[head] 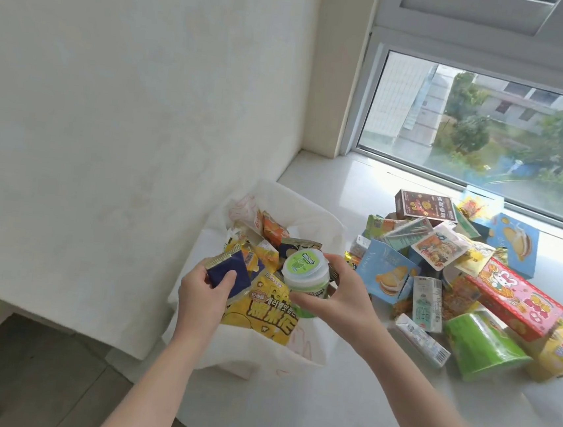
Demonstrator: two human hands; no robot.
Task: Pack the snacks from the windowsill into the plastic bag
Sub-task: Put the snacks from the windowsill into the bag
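A white plastic bag [310, 216] stands open at the left end of the windowsill [340, 408], with several snack packets inside, among them a big yellow packet [263, 318]. My left hand [201, 297] grips a small dark blue packet [229, 272] over the bag. My right hand [341, 294] holds a round green-lidded tub [305, 272] above the bag's opening. A pile of snacks [466, 279] lies on the sill to the right of the bag.
In the pile are a pink box [519, 305], a green cup [480, 346], light blue boxes [384, 275] and a brown box [425, 205]. The window [487, 130] runs behind the pile. A white wall [126, 129] stands left of the bag, with dark floor [16, 377] below.
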